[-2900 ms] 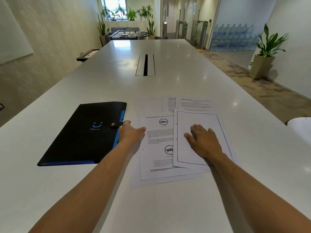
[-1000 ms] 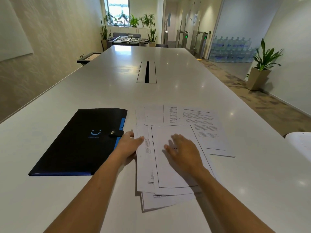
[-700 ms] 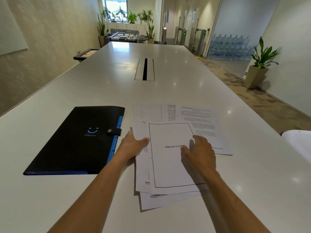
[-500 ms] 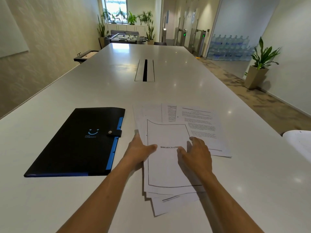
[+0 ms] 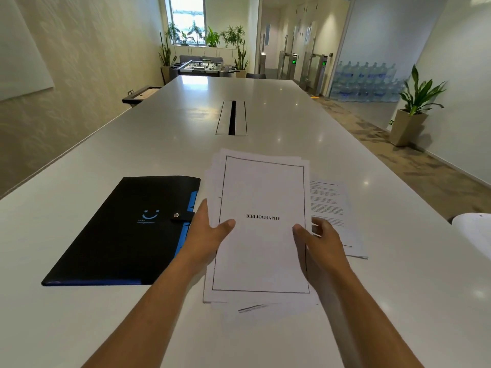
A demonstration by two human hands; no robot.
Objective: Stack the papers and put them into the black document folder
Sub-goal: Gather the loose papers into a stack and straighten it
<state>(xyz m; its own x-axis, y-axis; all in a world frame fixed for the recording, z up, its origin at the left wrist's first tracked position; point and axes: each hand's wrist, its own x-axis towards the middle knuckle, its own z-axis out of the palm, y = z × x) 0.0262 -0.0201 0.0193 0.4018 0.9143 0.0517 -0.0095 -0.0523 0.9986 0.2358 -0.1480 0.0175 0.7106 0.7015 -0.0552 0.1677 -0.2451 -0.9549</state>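
Note:
A loose stack of white papers (image 5: 261,187), its top sheet framed and titled BIBLIOGRAPHY, is lifted off the white table (image 5: 265,115) between both hands. My left hand (image 5: 206,235) grips its left edge with the thumb on top. My right hand (image 5: 318,243) grips the right edge the same way. Another printed sheet (image 5: 330,200) lies flat on the table behind my right hand. The black document folder (image 5: 127,232), snapped closed with a blue smile logo and blue edge, lies flat to the left of the stack.
A cable slot (image 5: 232,117) runs along the table's middle farther out. A white rounded object (image 5: 474,232) sits at the right edge. A potted plant (image 5: 411,112) stands on the floor to the right. A low side table (image 5: 140,94) stands at the left.
The scattered sheets were slid together into one pile. Both hands moved from lying flat on the pile to gripping its sides, and the stack has risen off the table.

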